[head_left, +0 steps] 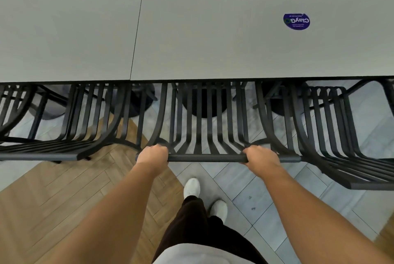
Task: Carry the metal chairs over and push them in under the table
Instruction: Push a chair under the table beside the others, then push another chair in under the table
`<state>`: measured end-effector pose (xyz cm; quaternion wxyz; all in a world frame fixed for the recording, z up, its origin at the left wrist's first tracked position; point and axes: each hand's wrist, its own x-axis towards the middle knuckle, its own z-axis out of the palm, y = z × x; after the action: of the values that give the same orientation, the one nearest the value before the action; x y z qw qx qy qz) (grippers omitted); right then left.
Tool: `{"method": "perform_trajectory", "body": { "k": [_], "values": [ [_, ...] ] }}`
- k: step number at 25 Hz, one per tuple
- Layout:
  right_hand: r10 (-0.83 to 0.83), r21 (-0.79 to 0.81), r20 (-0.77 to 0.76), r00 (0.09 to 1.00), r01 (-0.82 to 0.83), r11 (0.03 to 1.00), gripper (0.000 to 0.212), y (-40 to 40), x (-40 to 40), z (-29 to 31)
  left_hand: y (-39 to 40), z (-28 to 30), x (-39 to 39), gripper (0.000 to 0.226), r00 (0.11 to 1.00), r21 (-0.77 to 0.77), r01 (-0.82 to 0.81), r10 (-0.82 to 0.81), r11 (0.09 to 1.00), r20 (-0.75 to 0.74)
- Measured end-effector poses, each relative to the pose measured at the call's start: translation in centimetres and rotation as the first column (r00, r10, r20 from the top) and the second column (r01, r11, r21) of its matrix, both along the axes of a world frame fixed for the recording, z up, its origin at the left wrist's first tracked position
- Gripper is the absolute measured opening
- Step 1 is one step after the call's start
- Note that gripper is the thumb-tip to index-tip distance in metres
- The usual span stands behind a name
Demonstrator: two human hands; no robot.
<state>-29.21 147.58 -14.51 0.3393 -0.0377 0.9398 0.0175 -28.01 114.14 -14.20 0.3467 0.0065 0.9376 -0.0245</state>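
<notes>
A black metal slatted chair [198,118] stands right in front of me, its seat tucked under the near edge of the long grey table [191,35]. My left hand [152,156] grips the left end of the chair's top back rail. My right hand [261,155] grips the right end of the same rail. The front of the seat and its legs are hidden under the tabletop.
Another black chair [64,133] sits pushed in on the left and a third [332,135] on the right, both close beside mine. Round table bases [204,103] show beneath. A blue sticker [296,21] lies on the tabletop. More chairs line the far side. My feet [191,187] stand behind.
</notes>
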Motion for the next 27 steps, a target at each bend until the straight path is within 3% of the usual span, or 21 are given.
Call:
{"method": "perform_trajectory", "body": {
  "k": [5, 9, 13, 19, 27],
  "values": [
    [-0.117, -0.066, 0.103, 0.988, 0.125, 0.99, 0.034, -0.2, -0.3, 1.0, -0.1, 0.0, -0.6, 0.02, 0.994, 0.089, -0.069, 0.06, 0.994, 0.094],
    [-0.191, -0.137, 0.177, 0.966, 0.216, 0.967, 0.058, 0.2, -0.2, 2.7, -0.3, 0.6, -2.2, 0.063, 0.954, 0.127, -0.085, 0.044, 0.988, 0.298],
    [-0.376, -0.229, 0.164, 0.912, 0.406, 0.885, 0.083, 1.6, 0.7, 4.7, 2.4, 2.2, -4.2, 0.1, 0.953, 0.242, 0.004, -0.077, 0.97, 0.292],
    [-0.57, -0.299, 0.005, 0.821, 0.545, 0.783, 0.054, 8.8, 3.1, 8.3, 14.1, 6.3, -6.4, 0.058, 0.979, 0.416, 0.119, -0.176, 0.902, 0.102],
    [-0.609, -0.219, -0.149, 0.779, 0.575, 0.789, 0.049, 27.0, 10.8, 10.4, 32.2, 8.0, -2.1, 0.044, 0.974, 0.515, 0.219, -0.214, 0.829, -0.069]
  ]
}}
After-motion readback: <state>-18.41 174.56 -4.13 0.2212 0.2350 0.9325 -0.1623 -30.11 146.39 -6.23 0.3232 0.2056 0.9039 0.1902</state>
